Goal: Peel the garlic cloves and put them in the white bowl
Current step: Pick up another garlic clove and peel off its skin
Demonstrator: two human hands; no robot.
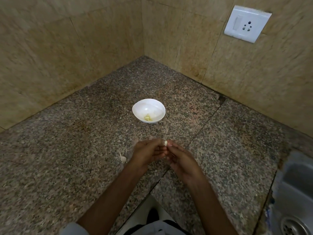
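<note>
One view: head-worn wide-angle, looking forward and steeply down onto the granite desk (67, 167), facing into the tiled wall corner (144, 55). Forearms enter from the bottom edge. Left hand (145, 155) and right hand (183, 160) sit just below frame centre, near enough to resolve the garlic clove (165, 142) where both sets of fingers meet. White bowl (158, 106) mid-frame, beyond the hands. Socket (247, 24) top right, sink (296, 184) clipped bottom right. Edges blurred.

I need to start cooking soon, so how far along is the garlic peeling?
Done: a few peeled cloves lie in the white bowl. In hand: left hand and right hand pinch one garlic clove. Left: that clove, and maybe the pale piece on the counter.
</note>
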